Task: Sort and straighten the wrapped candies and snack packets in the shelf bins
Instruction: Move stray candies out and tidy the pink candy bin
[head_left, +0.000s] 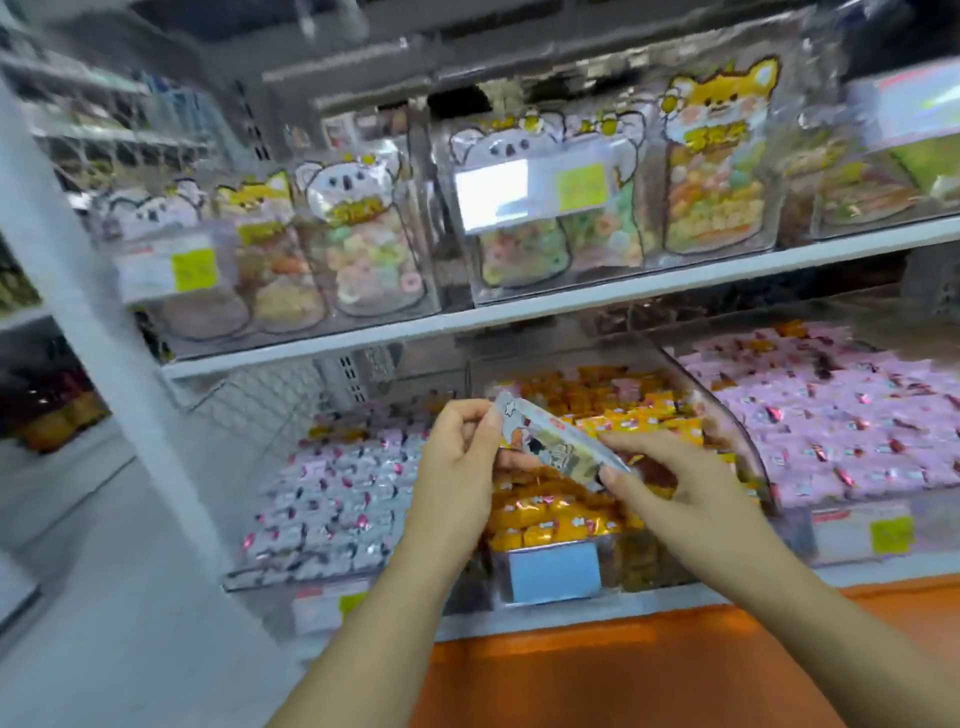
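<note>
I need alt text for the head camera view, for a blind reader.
The left hand and right hand pinch the ends of one flat snack packet above the yellow candies. Pink candies lie heaped at right; animal-shaped pouches stand on the shelf above.

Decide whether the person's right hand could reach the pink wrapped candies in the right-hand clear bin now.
Probably yes: the pink wrapped candies lie uncovered just beside the right hand, though it pinches a flat cartoon-printed packet.

forearms (769, 566) — bare, no. 2 | L hand (457, 457) & R hand (675, 480) — bare, short nails
</note>
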